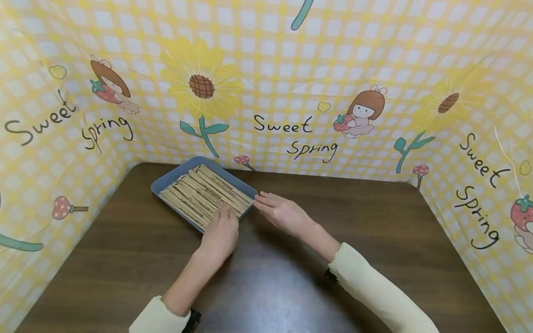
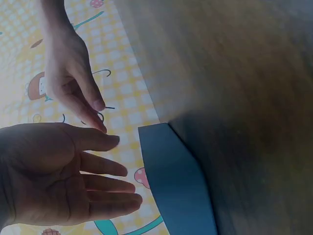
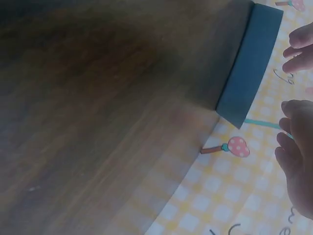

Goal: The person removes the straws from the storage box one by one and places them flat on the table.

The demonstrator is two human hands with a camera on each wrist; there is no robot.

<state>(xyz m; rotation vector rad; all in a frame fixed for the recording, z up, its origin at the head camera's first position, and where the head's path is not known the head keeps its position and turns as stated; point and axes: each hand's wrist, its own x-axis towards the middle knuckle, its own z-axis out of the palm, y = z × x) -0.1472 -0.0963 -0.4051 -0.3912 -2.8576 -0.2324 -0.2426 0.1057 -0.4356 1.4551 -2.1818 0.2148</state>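
A shallow blue-grey tray (image 1: 172,175) sits at the back left of the table, turned at an angle. Slim brown paper packets (image 1: 200,187) with dark print fill it, lying side by side. My left hand (image 1: 220,233) is over the tray's near corner, fingertips overlapping the packet ends in the head view. In the left wrist view the left hand (image 2: 54,171) has straight fingers and a bare palm, above the tray wall (image 2: 176,181). My right hand (image 1: 287,213) reaches the tray's right corner with extended fingers. Nothing shows in the right hand (image 3: 301,156) in its wrist view.
The dark brown wooden table (image 1: 333,208) stretches right and forward of the tray. A yellow checked cloth (image 1: 270,83) with flowers and lettering walls in the back and both sides, close behind the tray.
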